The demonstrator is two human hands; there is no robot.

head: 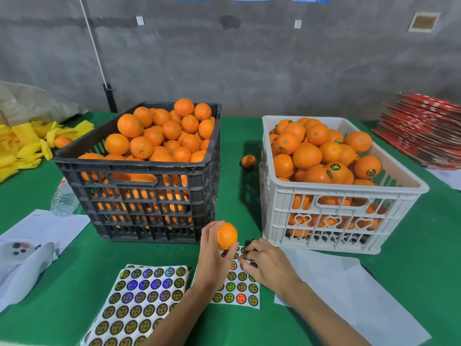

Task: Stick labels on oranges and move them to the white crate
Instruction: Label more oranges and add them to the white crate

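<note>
Two sheets of round holographic labels [142, 299] lie nearest on green felt table [74, 283]. Left hand [212, 255] grips a round orange [227, 235]; right hand [268, 264] pinches at the label sheet. Behind stand a black plastic crate [139, 196], a white plastic crate [331, 221], and a grey concrete wall [249, 58].

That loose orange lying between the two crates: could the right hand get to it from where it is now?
Probably yes. The right hand is picking at the sticker sheet, and bare green cloth runs up the gap between the black crate and white crate to the loose orange.
</note>
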